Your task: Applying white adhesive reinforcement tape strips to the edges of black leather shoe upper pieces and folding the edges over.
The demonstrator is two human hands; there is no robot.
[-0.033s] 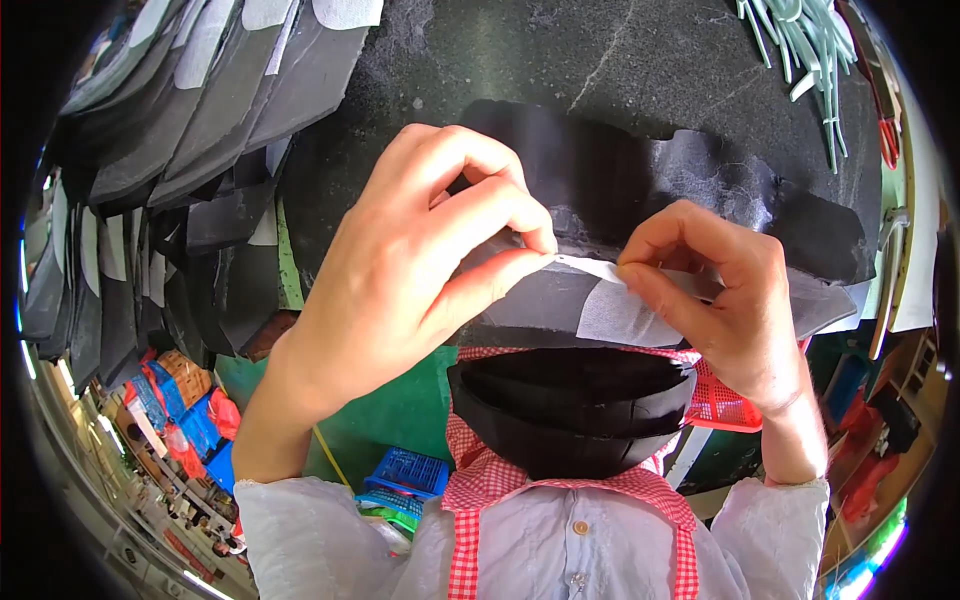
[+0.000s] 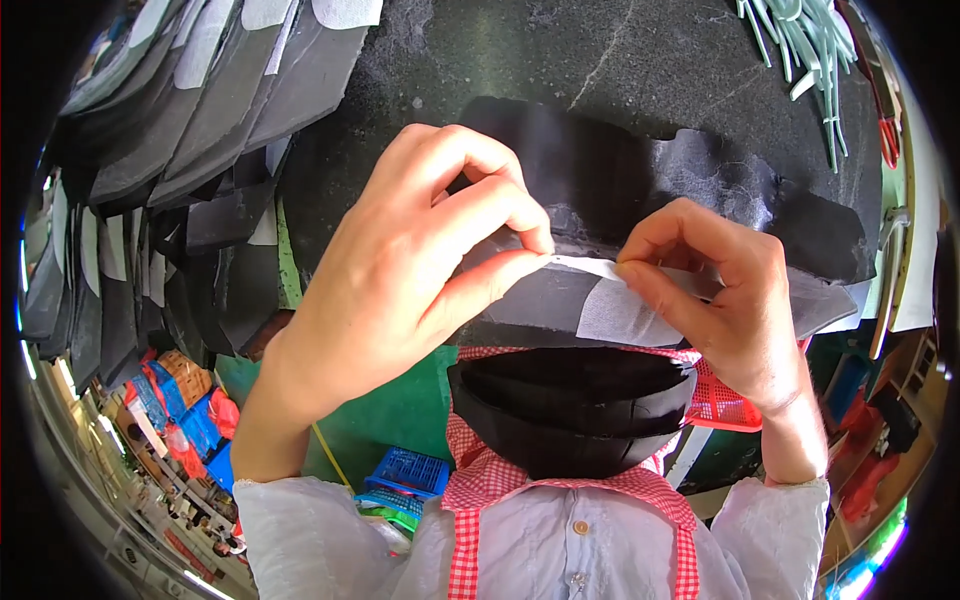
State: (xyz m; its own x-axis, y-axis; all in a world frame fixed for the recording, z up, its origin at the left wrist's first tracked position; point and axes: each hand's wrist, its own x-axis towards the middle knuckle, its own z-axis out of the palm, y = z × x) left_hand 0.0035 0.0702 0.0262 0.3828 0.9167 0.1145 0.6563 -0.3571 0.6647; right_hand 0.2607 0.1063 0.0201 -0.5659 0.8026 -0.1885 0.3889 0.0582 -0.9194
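Both hands are closed in pinches over a black leather-like piece (image 2: 560,150) with a dark grey panel along its near side. Between them runs a narrow white strip (image 2: 588,265). The thumb and index finger of my left hand (image 2: 400,260) grip its left end. At the other end, the thumb and fingertips of my right hand (image 2: 715,290) hold it. A whitish patch (image 2: 625,315) lies on the grey panel just below the strip. My right hand partly covers the panel's right side, and my left hand hides part of the black piece.
Stacked dark grey pieces with whitish patches (image 2: 270,90) lie at the far left of the dark tabletop (image 2: 520,50). Pale green strips (image 2: 800,50) hang together at the far right. Below the table edge are a red basket (image 2: 725,398) and a blue basket (image 2: 410,470).
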